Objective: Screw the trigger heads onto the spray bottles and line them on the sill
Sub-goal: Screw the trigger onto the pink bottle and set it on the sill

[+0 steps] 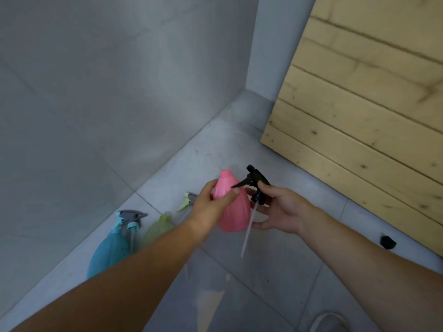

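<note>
The pink bottle [231,207] is gripped by the left hand [211,207]; the black trigger head [257,182] is pinched by the right hand [282,209], just beside the bottle's open neck. The pairing step is judged to be in hand. Next, the dip tube [248,232] hanging under the right grip must be lifted and fed into the neck.

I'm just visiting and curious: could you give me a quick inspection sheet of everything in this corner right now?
Surface: grey tiled floor, dusty.
Job's things: pink bottle with open neck, held up; black trigger head off it, tube hanging; blue bottle and green bottle by the wall, heads beside them.
Clutter: small black object.
Grippers: left hand holds pink bottle; right hand holds trigger head.
Cables: nothing seen.
Surroundings: grey wall, wooden panel.
</note>
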`<state>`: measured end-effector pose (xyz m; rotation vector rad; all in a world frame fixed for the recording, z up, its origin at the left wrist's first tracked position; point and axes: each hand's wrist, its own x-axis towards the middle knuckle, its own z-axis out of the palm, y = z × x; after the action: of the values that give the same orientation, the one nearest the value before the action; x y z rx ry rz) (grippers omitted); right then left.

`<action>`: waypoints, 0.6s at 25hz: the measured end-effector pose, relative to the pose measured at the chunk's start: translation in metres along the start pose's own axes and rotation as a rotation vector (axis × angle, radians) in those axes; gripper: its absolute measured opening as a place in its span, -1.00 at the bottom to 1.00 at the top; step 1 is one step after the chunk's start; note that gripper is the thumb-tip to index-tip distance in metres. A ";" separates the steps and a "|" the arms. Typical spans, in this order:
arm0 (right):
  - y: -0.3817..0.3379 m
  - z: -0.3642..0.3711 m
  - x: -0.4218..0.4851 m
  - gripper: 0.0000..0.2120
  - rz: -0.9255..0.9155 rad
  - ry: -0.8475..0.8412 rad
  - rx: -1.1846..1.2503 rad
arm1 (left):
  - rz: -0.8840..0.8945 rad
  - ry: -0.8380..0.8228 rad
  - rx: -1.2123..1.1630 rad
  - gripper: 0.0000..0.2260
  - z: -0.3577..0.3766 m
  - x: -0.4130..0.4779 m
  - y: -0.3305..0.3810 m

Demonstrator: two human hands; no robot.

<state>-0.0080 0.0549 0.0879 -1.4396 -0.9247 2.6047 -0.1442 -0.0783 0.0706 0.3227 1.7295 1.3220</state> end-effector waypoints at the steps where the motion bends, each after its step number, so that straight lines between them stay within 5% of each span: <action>1: -0.007 0.010 -0.012 -0.68 -0.021 -0.011 -0.007 | 0.015 -0.032 -0.016 -0.52 -0.003 -0.007 0.013; 5: -0.032 0.051 -0.073 -0.60 -0.099 -0.042 -0.134 | 0.134 -0.199 0.006 -0.39 -0.023 -0.048 0.065; 9: -0.049 0.091 -0.141 -0.75 -0.220 -0.077 -0.217 | 0.205 -0.244 0.170 -0.11 -0.042 -0.099 0.119; 15: -0.065 0.144 -0.233 -0.89 -0.608 0.006 -0.326 | 0.263 -0.220 0.288 -0.16 -0.076 -0.183 0.186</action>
<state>-0.0029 -0.0303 0.3562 -0.9865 -1.5488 2.0646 -0.1576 -0.1754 0.3239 0.8529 1.7292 1.1646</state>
